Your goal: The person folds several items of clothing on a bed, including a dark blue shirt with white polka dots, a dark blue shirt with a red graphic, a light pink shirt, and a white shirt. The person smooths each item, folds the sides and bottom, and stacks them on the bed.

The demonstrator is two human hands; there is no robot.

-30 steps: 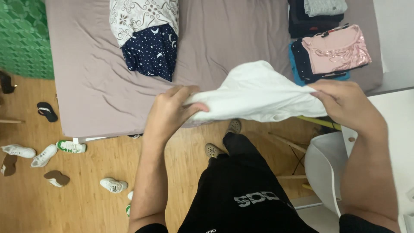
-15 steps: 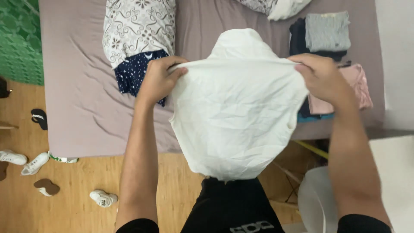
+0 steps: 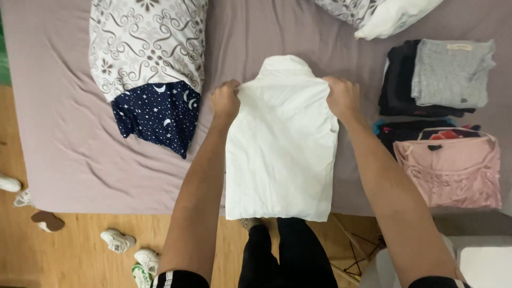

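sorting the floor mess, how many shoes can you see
5, all on the wood floor at left: white shoe and another at the edge, brown one, two white sneakers. More may be out of frame.

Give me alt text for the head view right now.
Seen from above, a person's left hand and right hand pinch the top corners of a folded white garment laid on a mauve bed sheet. A patterned pillow lies left; stacks of folded clothes sit right.
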